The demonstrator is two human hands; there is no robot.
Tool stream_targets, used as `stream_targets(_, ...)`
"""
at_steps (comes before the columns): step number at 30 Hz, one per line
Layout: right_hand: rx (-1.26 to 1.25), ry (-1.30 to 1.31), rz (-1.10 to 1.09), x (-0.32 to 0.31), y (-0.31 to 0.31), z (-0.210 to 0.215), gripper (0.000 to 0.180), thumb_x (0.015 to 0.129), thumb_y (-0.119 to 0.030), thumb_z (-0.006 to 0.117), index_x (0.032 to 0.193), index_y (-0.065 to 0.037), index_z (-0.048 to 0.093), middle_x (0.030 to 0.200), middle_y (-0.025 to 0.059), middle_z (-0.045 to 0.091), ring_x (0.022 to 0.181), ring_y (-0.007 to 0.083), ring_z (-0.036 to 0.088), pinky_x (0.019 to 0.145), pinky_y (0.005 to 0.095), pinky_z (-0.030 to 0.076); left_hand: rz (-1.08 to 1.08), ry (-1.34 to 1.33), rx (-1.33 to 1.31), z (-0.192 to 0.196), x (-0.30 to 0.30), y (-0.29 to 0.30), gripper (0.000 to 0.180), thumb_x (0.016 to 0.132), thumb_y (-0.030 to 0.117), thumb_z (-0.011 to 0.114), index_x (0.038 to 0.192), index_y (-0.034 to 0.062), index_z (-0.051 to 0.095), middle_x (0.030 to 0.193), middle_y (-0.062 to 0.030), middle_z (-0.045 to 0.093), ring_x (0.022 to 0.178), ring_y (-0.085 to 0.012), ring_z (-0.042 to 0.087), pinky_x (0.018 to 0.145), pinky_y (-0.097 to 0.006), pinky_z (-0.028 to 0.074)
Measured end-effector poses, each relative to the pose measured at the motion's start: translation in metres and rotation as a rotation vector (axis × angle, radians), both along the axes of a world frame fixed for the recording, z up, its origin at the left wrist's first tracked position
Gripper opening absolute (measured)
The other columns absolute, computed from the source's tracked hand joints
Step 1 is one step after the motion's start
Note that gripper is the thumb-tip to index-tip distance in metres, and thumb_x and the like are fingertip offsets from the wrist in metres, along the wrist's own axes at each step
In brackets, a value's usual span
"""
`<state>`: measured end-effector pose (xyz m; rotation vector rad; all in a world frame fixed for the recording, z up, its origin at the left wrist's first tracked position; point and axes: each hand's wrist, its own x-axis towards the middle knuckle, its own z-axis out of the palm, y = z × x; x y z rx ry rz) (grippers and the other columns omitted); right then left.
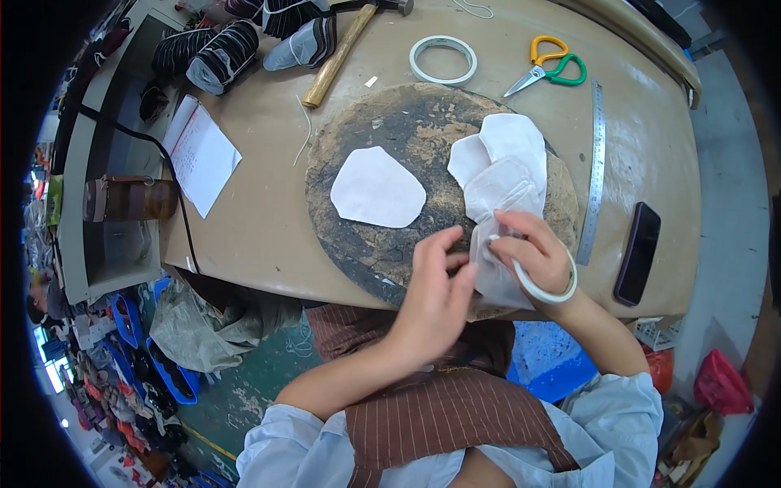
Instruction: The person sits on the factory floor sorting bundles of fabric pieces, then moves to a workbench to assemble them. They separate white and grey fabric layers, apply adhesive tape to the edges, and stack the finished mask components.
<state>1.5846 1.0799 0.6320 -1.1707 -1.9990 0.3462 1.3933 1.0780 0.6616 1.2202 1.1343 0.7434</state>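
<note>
My right hand [533,254] is closed in a pinch on a thin, translucent white sheet [498,281] that hangs over the near edge of a round, worn board [443,122]. A white tape roll [569,281] rings the same hand near the wrist. Just left of the sheet is my left hand [435,289], its fingers curved and apart, slightly blurred, with nothing visible in them. Beyond my right hand, several white cut pieces [517,138] overlap on the board, partly under a see-through piece [500,185]. One more white cut piece [378,189] lies flat by itself at the board's left.
Across the table's far side lie a hammer [342,57], another tape roll [443,79] and scissors [547,71] with yellow and green handles. A metal ruler [595,163] and a dark phone [637,254] are at right. Paper [203,159] and bundled dark pieces [224,57] occupy the left.
</note>
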Motion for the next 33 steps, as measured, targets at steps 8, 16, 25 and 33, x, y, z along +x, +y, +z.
stream_targets(8, 0.260, -0.008, 0.082, -0.025, -0.008, 0.019, 0.021, 0.070, -0.003, 0.073, 0.088, -0.012, 0.068, 0.110, 0.0131, 0.064, 0.095, 0.0236, 0.062, 0.082, 0.0371, 0.046, -0.222, -0.096, -0.228, -0.004, -0.025, 0.028, 0.026, 0.096, 0.024, 0.055, 0.100, 0.0001, 0.064, 0.079, 0.0006, 0.062, 0.069, -0.0058, 0.051, 0.063, -0.024, 0.043)
stream_targets(16, -0.786, -0.044, 0.213, 0.030, -0.052, 0.066, 0.006, 0.081, -0.009, 0.064, 0.084, -0.005, 0.061, 0.081, 0.0094, 0.067, 0.073, 0.0260, 0.066, 0.066, 0.0326, 0.050, -0.088, 0.467, 0.382, 0.014, -0.076, 0.134, 0.023, 0.088, 0.018, 0.064, 0.104, 0.0020, 0.065, 0.089, -0.0087, 0.063, 0.083, -0.0180, 0.061, 0.074, -0.030, 0.048)
stream_targets(25, -0.281, 0.026, -0.255, 0.018, 0.061, 0.052, 0.020, 0.080, -0.007, 0.065, 0.100, -0.005, 0.068, 0.094, 0.0145, 0.067, 0.084, 0.0295, 0.064, 0.073, 0.0384, 0.050, -0.280, 0.467, 0.713, 0.001, 0.045, 0.053, 0.015, 0.080, 0.015, 0.067, 0.080, 0.0012, 0.064, 0.115, -0.0127, 0.056, 0.105, -0.0283, 0.052, 0.094, -0.046, 0.029)
stream_targets(33, 0.018, -0.162, -0.221, 0.013, 0.045, 0.004, 0.016, 0.074, -0.006, 0.066, 0.089, -0.002, 0.064, 0.099, 0.0129, 0.065, 0.091, 0.0302, 0.062, 0.080, 0.0380, 0.047, -0.228, 0.877, 0.832, -0.024, 0.050, 0.045, 0.027, 0.084, 0.018, 0.060, 0.102, -0.0021, 0.056, 0.131, -0.0239, 0.041, 0.122, -0.0340, 0.038, 0.100, -0.052, 0.020)
